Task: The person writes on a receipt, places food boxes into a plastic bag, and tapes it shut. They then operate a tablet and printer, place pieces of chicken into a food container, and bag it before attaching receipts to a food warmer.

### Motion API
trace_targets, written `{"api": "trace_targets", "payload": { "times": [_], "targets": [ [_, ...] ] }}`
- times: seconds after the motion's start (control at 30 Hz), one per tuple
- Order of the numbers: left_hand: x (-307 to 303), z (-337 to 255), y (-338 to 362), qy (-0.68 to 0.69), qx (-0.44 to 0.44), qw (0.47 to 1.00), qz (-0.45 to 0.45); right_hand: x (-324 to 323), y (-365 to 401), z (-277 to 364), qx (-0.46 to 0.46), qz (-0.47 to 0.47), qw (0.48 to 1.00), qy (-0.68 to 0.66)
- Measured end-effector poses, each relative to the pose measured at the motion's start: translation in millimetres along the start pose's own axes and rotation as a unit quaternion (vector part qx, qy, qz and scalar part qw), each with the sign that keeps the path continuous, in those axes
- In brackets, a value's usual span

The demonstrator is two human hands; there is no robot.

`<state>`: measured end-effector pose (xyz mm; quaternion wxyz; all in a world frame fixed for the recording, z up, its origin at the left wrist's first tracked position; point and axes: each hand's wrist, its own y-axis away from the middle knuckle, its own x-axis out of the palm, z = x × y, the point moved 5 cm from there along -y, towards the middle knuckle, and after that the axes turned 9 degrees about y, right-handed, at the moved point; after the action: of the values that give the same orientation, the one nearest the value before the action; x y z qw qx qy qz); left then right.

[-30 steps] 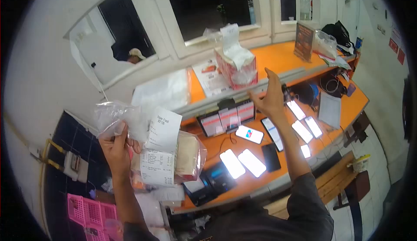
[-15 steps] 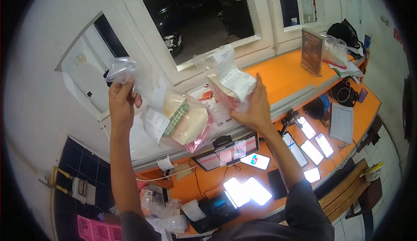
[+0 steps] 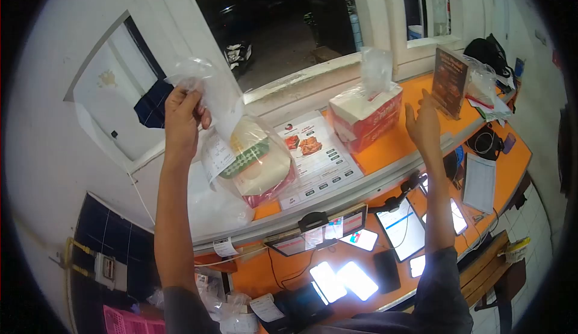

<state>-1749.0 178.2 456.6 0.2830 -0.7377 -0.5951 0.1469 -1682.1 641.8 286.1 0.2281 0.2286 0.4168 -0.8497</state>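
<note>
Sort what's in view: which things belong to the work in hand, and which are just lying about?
In hand: left hand gripping the bagged food parcel; right hand open beside the red-and-white box.
Lying about: menu sheet, lit phones, tablet, sign stand.

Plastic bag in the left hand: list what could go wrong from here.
1. The left hand pinches only the top of the plastic bag; it hangs free and could slip and drop onto the orange counter.
2. The open right hand hovers between the red box and the sign stand; a sweep might topple either.
</note>
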Motion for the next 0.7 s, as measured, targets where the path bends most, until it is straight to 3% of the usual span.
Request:
{"api": "trace_targets", "payload": {
  "times": [0.07, 0.17, 0.23, 0.37, 0.47, 0.57, 0.7],
  "targets": [
    [0.1, 6.3, -3.4, -0.007, -0.003, 1.000, 0.014, -1.8, 24.2, 38.5, -0.049, -0.080, 0.994, -0.048],
    [7.5, 11.3, -5.0, -0.003, -0.024, 0.999, 0.025, 4.7, 55.3, 96.4, -0.098, -0.024, 0.990, -0.097],
    [9.5, 15.6, -8.2, -0.001, -0.024, 0.999, 0.026, 19.2, 66.4, 111.1, -0.056, 0.013, 0.998, -0.040],
    [17.2, 21.0, -16.2, -0.023, -0.050, 0.997, 0.052, 42.7, 53.5, 91.3, -0.025, 0.039, 0.998, -0.042],
    [33.6, 21.8, -15.9, -0.072, -0.103, 0.990, 0.057, 38.2, 40.6, 67.6, -0.117, 0.002, 0.989, -0.088],
    [51.6, 28.7, -21.4, -0.069, -0.133, 0.985, 0.080, 29.6, 26.0, 45.7, -0.173, 0.062, 0.967, -0.179],
    [65.5, 50.6, -43.7, -0.055, -0.135, 0.972, 0.183, 1.6, 29.0, 52.1, -0.158, -0.023, 0.978, -0.131]
  ]
}}
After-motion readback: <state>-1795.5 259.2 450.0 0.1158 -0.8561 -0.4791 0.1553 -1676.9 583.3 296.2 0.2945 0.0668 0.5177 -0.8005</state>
